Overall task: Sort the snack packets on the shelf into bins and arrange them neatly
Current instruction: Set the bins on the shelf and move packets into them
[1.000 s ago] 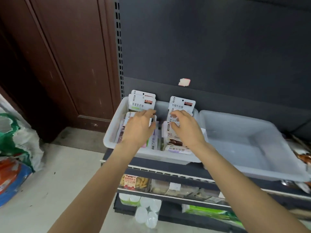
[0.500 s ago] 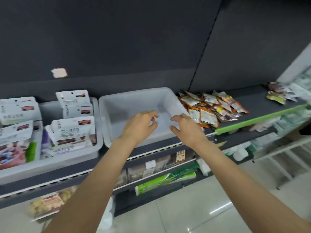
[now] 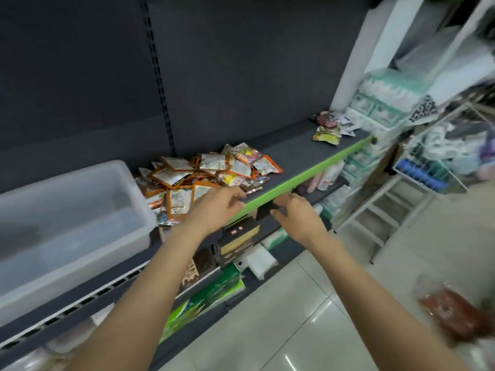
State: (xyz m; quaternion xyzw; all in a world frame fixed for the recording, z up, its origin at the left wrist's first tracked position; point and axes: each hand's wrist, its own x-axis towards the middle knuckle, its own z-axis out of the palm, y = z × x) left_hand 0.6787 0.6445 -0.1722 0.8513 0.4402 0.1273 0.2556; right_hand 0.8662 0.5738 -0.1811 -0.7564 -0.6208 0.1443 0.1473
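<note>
Snack packets (image 3: 209, 172) heaped beside bin (image 3: 80, 210); both hands' fingers apparently relaxed, empty.

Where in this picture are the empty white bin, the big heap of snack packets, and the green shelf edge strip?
white bin (image 3: 139, 207): head view, on its right wall.
heap of snack packets (image 3: 203, 175): head view, mid-pile.
green shelf edge strip (image 3: 316, 170): head view, mid-strip.
</note>
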